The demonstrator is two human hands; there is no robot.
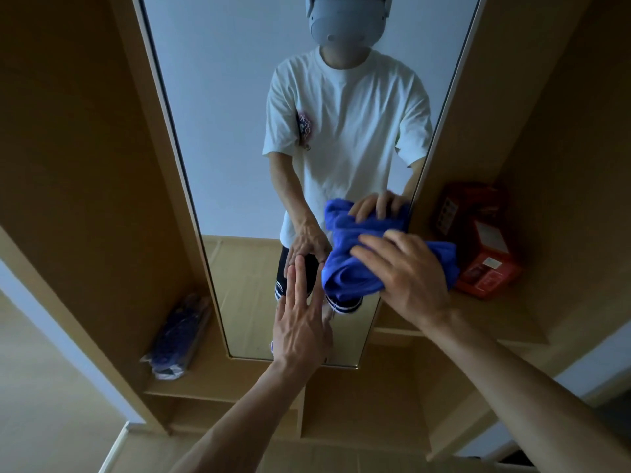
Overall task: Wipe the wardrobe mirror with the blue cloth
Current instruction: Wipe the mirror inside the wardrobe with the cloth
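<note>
Two hands up at mirror (239, 131). Right hand (406, 268) grasping bunched blue cloth (345, 268), pressing it on glass near mirror's right edge, lower half. Left hand (300, 322) released, fingers (293, 278) straight, tips touching glass just left of cloth. Red box (481, 244) on shelf right of mirror, near cloth. Plastic-wrapped blue bundle (181, 336) on shelf left of mirror. Reflection shows person in white T-shirt.
</note>
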